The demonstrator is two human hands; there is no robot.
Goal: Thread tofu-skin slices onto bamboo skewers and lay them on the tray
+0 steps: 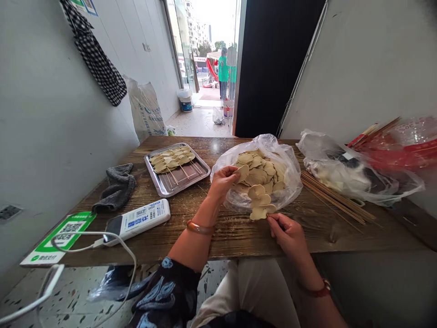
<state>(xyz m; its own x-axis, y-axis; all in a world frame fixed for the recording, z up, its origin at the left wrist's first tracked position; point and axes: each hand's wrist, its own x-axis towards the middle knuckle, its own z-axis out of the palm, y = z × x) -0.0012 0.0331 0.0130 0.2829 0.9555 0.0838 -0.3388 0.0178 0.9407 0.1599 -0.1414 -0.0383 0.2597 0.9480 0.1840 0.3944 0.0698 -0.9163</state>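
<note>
The left fingers (pixel 230 171) pinch a thin, rounded beige slice (pixel 243 174) by its edge; the right fingers (pixel 275 224) clamp a slim wooden stick (pixel 267 216), with a beige threaded stack of slices (pixel 260 201) just beyond them. The slices look light, pliable and easily torn, best held at the rim. Beyond the right fingers, a crinkled, translucent plastic bag (pixel 292 175) of more slices rests on the grained brown wooden desk (pixel 239 239).

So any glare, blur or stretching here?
In the head view: sky blown out white, faint glare on the table, left hand and right hand fairly sharp, red plastic smeared; same view, walls slanting outward, likely wide-angle distortion.
</note>
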